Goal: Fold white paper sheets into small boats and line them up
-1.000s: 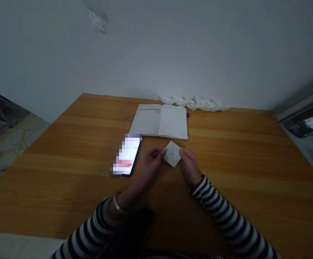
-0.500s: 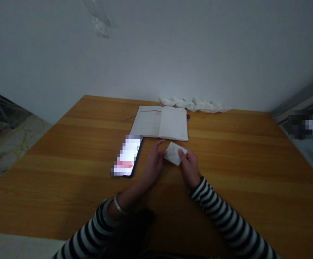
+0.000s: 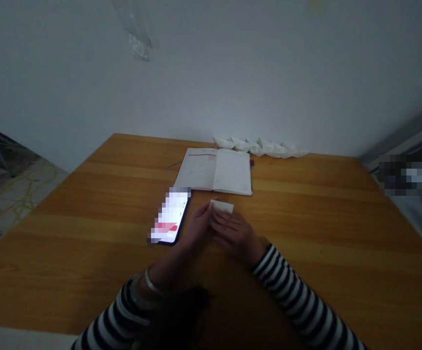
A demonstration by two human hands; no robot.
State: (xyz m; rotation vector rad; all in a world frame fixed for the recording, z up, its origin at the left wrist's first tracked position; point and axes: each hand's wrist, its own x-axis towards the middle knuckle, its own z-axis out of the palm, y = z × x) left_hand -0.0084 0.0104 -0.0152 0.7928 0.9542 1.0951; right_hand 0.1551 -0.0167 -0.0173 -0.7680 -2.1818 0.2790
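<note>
A small folded white paper point(image 3: 222, 206) lies on the wooden table point(image 3: 323, 228) just in front of me. My right hand point(image 3: 234, 233) rests flat over its near part, fingers stretched toward the left. My left hand point(image 3: 196, 227) sits beside it, fingertips pinching the paper's left edge. Most of the paper is hidden under my hands. Both arms wear black-and-white striped sleeves, and a bracelet point(image 3: 150, 284) circles my left wrist.
A lit phone point(image 3: 169, 216) lies just left of my hands. An open notebook point(image 3: 216, 171) sits behind them, with a pen point(image 3: 173, 164) to its left. Several folded white paper pieces point(image 3: 260, 146) line the table's far edge by the wall.
The paper was held up as a diamond between both hands. It has been folded over and brought down to the table, and my right hand now presses on it.
</note>
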